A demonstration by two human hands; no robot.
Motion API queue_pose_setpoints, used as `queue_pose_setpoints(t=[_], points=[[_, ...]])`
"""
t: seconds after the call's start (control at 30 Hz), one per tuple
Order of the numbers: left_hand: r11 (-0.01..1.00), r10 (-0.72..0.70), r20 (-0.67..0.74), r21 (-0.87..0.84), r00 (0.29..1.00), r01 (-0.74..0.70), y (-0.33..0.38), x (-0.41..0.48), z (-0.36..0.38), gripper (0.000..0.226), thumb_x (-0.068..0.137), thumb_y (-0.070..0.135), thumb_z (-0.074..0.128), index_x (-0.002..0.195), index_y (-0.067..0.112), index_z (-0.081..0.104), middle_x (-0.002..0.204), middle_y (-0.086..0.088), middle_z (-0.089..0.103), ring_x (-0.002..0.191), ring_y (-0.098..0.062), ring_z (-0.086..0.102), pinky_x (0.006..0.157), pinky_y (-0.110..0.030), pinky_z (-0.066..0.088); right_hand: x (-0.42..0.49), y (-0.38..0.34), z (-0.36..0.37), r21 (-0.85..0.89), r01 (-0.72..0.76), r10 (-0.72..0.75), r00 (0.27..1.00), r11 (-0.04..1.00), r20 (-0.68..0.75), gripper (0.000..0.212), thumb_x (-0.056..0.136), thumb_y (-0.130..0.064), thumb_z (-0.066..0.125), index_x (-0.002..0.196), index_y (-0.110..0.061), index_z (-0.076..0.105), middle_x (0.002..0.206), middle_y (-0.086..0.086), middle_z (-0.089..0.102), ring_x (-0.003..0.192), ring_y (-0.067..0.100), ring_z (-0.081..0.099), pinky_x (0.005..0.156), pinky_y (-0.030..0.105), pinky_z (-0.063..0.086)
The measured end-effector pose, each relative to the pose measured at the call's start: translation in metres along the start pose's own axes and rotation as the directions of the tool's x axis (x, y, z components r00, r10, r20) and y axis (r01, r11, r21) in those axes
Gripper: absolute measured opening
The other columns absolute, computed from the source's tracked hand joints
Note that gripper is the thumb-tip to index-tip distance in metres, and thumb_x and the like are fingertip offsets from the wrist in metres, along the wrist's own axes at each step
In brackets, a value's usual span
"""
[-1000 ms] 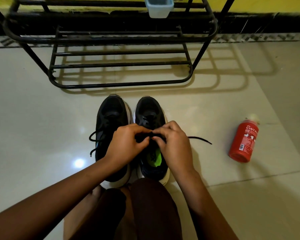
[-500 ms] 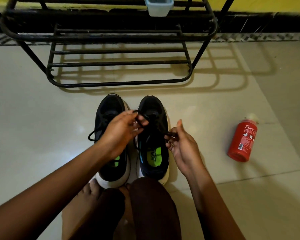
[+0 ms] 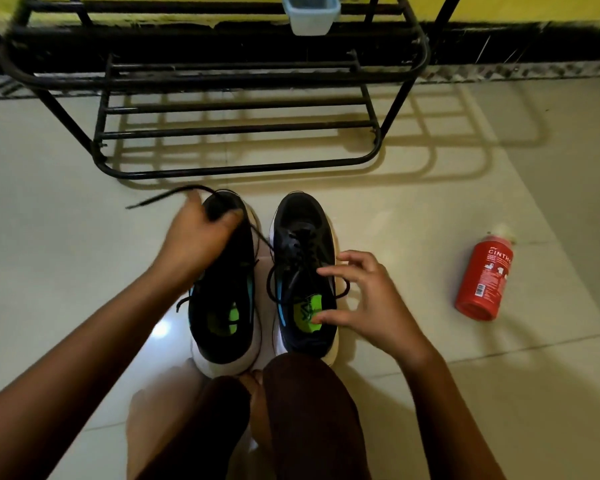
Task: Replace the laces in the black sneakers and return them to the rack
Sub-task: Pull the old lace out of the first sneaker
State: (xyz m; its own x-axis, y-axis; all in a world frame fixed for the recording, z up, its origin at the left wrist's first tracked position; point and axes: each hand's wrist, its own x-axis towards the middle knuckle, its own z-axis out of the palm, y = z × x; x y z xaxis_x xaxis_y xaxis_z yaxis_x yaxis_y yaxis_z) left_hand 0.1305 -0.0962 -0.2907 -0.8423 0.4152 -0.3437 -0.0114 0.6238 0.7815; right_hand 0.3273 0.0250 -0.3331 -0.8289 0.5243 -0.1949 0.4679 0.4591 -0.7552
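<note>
Two black sneakers with white soles and green insoles stand side by side on the floor, toes toward the rack: the left sneaker (image 3: 222, 306) and the right sneaker (image 3: 303, 258). My left hand (image 3: 201, 233) is over the left sneaker's toe, shut on a black lace (image 3: 167, 195) that runs from the right sneaker and whose free end trails off to the left. My right hand (image 3: 364, 299) hovers by the right sneaker's collar, fingers spread, holding nothing; a lace loop lies under its fingers.
A black metal shoe rack (image 3: 236, 168) stands just beyond the sneakers, with a pale blue tub (image 3: 310, 13) on an upper shelf. A red bottle (image 3: 484, 282) lies on the tiled floor to the right. My knees are at the bottom centre.
My hands have parted from the right sneaker's tongue. The left hand has pulled the lace up and to the left over the left sneaker. The right hand has let go and opened.
</note>
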Motion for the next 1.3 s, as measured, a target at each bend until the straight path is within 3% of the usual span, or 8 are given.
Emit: queue_pose_setpoints(t=[0.2,0.33,0.5,0.6,0.67,0.77,0.93,1.3], points=[[0.694,0.333,0.292,0.567,0.896,-0.443,-0.014,-0.034,0.029,0.051,0.092,0.040,0.050,0.137,0.018,0.042,0.142,-0.009,0.045,0.127,-0.024,0.044,0.108,-0.038,0.027,0.002,-0.012,0.003,0.257,0.032,0.065,0.930,0.966,-0.361,0.005,0.081,-0.020,0.070,0.081,-0.024,0.067,0.097,-0.015,0.060,0.100,0.005,0.056,0.088,0.015,0.042],[0.572,0.427,0.344,0.614,0.836,-0.544,-0.022,-0.041,0.041,0.055,0.086,0.057,0.048,0.131,0.026,0.050,0.098,-0.002,0.070,0.101,-0.015,0.062,0.113,-0.035,0.020,0.001,-0.022,-0.016,0.868,0.029,0.361,0.902,0.495,-0.236,0.013,0.093,-0.016,0.051,0.084,-0.019,0.060,0.077,-0.006,0.068,0.083,0.009,0.063,0.080,0.026,0.047],[0.523,0.456,0.345,0.642,0.821,-0.561,-0.034,-0.038,0.049,0.072,0.086,0.060,0.047,0.145,0.025,0.025,0.086,0.001,0.068,0.094,-0.016,0.063,0.107,-0.030,0.029,-0.002,-0.004,-0.039,0.984,0.109,0.588,0.790,0.140,-0.171,0.010,0.094,-0.018,0.050,0.086,-0.020,0.056,0.072,-0.005,0.066,0.076,0.012,0.064,0.073,0.027,0.047],[0.607,0.439,0.323,0.581,0.839,-0.542,-0.035,-0.034,0.051,0.076,0.084,0.057,0.052,0.146,0.023,0.023,0.101,-0.002,0.069,0.096,-0.020,0.064,0.093,-0.033,0.045,-0.006,0.021,-0.039,0.826,-0.232,0.666,0.714,0.513,-0.213,0.027,0.092,-0.026,0.056,0.114,-0.012,0.056,0.107,0.006,0.065,0.103,0.021,0.060,0.085,0.036,0.049],[0.650,0.422,0.312,0.550,0.851,-0.524,-0.033,-0.034,0.053,0.075,0.084,0.055,0.055,0.145,0.023,0.026,0.107,-0.004,0.068,0.094,-0.020,0.065,0.082,-0.035,0.052,-0.014,0.032,-0.030,0.275,-0.544,0.605,0.755,0.793,-0.252,0.059,0.086,-0.041,0.061,0.129,-0.002,0.050,0.130,0.015,0.055,0.119,0.027,0.052,0.098,0.034,0.041],[0.703,0.418,0.297,0.493,0.859,-0.513,-0.030,-0.036,0.054,0.070,0.083,0.050,0.060,0.142,0.022,0.034,0.110,-0.003,0.067,0.094,-0.019,0.065,0.080,-0.034,0.054,-0.021,0.019,-0.009,0.093,-0.410,0.419,0.865,0.907,-0.275,0.050,0.078,-0.041,0.071,0.115,-0.009,0.061,0.118,0.006,0.064,0.099,0.016,0.061,0.077,0.021,0.045],[0.731,0.426,0.293,0.445,0.856,-0.516,-0.030,-0.037,0.052,0.059,0.084,0.041,0.064,0.136,0.022,0.045,0.118,-0.002,0.065,0.102,-0.018,0.064,0.085,-0.033,0.053,-0.008,-0.017,0.029,-0.075,-0.099,0.068,0.937,0.992,-0.342,0.026,0.074,-0.033,0.076,0.093,-0.020,0.062,0.092,-0.007,0.057,0.078,0.005,0.054,0.063,0.014,0.042],[0.758,0.450,0.343,0.343,0.825,-0.556,-0.038,-0.036,0.060,0.048,0.085,0.028,0.060,0.131,0.039,0.049,0.094,0.000,0.072,0.071,-0.009,0.067,0.071,-0.031,0.057,-0.007,0.005,0.037,-0.088,-0.097,0.040,0.862,0.991,-0.505,0.007,0.080,-0.014,0.070,0.086,-0.013,0.067,0.081,-0.001,0.067,0.068,0.013,0.063,0.059,0.027,0.052]])
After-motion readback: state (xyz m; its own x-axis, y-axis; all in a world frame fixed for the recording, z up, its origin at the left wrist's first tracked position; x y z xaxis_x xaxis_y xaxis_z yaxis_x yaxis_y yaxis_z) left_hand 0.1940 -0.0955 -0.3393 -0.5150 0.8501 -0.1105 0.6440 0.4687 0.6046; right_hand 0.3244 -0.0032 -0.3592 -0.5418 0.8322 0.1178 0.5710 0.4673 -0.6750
